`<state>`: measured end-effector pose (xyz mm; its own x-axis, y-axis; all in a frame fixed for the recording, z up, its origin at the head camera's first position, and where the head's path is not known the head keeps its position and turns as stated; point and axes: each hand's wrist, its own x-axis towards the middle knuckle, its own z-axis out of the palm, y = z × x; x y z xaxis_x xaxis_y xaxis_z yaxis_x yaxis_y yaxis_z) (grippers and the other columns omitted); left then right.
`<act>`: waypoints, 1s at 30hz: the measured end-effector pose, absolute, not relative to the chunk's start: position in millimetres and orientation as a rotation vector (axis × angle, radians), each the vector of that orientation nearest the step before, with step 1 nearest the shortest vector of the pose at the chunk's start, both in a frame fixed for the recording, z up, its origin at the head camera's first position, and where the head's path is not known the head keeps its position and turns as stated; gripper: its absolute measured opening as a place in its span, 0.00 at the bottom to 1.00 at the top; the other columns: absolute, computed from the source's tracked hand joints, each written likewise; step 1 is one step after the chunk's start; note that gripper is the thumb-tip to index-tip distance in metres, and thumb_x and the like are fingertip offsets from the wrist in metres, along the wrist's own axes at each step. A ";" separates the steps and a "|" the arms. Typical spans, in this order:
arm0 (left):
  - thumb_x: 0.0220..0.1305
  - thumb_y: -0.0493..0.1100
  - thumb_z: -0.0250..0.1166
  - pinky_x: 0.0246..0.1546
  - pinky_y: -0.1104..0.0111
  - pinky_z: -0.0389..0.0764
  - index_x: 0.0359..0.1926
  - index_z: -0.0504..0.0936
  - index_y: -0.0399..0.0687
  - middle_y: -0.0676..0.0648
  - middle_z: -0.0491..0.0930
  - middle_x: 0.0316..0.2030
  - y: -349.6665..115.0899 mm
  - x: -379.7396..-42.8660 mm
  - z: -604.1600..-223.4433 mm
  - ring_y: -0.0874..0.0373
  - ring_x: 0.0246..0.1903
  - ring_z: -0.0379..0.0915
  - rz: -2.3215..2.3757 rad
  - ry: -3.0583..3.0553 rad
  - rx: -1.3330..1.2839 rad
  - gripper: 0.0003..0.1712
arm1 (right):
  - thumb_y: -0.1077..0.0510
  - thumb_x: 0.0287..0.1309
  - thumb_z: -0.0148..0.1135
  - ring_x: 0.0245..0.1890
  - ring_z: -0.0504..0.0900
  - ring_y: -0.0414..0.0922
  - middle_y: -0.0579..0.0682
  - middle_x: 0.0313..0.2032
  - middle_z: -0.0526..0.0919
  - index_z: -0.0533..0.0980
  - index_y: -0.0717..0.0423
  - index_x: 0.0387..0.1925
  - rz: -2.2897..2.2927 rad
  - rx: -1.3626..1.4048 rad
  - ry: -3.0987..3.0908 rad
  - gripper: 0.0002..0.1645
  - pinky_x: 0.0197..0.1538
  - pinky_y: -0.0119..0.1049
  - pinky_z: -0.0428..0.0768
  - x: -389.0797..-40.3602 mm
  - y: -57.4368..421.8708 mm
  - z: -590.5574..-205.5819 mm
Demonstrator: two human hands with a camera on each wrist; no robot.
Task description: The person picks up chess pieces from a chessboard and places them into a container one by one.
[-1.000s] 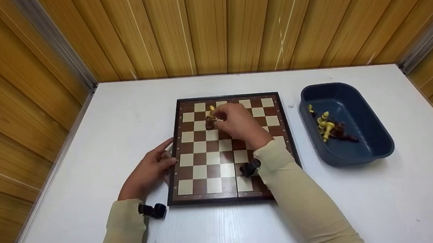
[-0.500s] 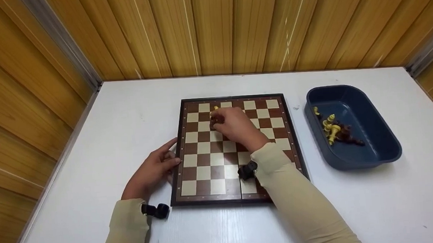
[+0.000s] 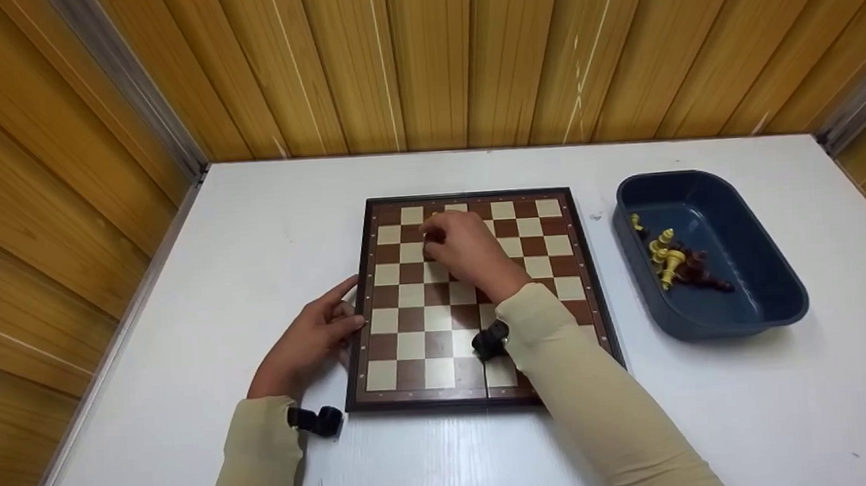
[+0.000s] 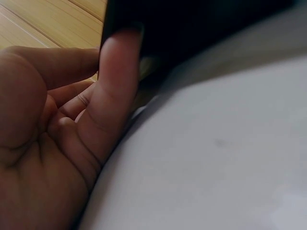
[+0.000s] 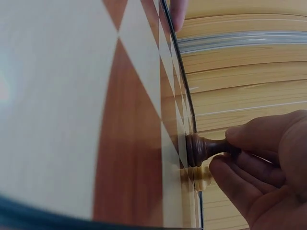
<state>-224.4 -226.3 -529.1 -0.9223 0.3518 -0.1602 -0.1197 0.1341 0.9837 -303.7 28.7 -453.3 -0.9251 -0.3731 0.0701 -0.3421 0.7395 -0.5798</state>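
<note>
Flat on the white table lies a brown-and-cream chessboard (image 3: 441,372) with a dark frame. My right hand (image 3: 471,252) is over its far half, pinching a dark brown chess piece (image 5: 197,149) by its upper part. The piece's round base is right at the squares in the right wrist view; its top is hidden by the fingers. Close beside it stands a yellow chess piece (image 5: 203,178), mostly covered by the hand in the head view. At the board's left edge, my left hand (image 3: 307,342) touches the side with thumb and index finger, the other fingers bent behind.
Right of the board stands a dark blue tub (image 3: 769,267) with several yellow pieces (image 3: 671,266) and dark brown pieces (image 3: 710,279) lying in it. A wood-panelled wall (image 3: 422,63) rises behind the table (image 3: 274,223).
The right hand has lowered slightly with the dark brown piece, which the fingers now hide in the head view. The left hand keeps its place at the board's edge; the head view has shifted slightly.
</note>
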 end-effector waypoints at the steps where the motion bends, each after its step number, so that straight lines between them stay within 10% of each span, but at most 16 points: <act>1: 0.68 0.38 0.59 0.24 0.62 0.84 0.75 0.55 0.60 0.45 0.76 0.35 -226.0 -224.6 -529.1 0.57 0.24 0.77 1.840 2.072 0.227 0.38 | 0.59 0.64 0.58 0.53 0.79 0.48 0.53 0.51 0.82 0.80 0.57 0.53 -0.945 -0.596 2.886 0.17 0.55 0.43 0.79 -303.6 29.1 -453.2; 30: 0.68 0.39 0.59 0.23 0.59 0.85 0.75 0.54 0.58 0.45 0.75 0.35 -227.3 -225.5 -530.1 0.57 0.23 0.77 1.839 2.060 0.254 0.39 | 0.61 0.62 0.58 0.50 0.80 0.47 0.52 0.50 0.82 0.82 0.55 0.49 -1.028 -0.654 2.913 0.15 0.54 0.41 0.81 -291.4 34.6 -424.8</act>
<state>-225.5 -227.3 -530.1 -0.9168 0.3701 -0.1498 -0.1070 0.1338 0.9852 -291.4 34.6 -424.8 -0.9140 -0.3771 0.1496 -0.3874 0.7020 -0.5976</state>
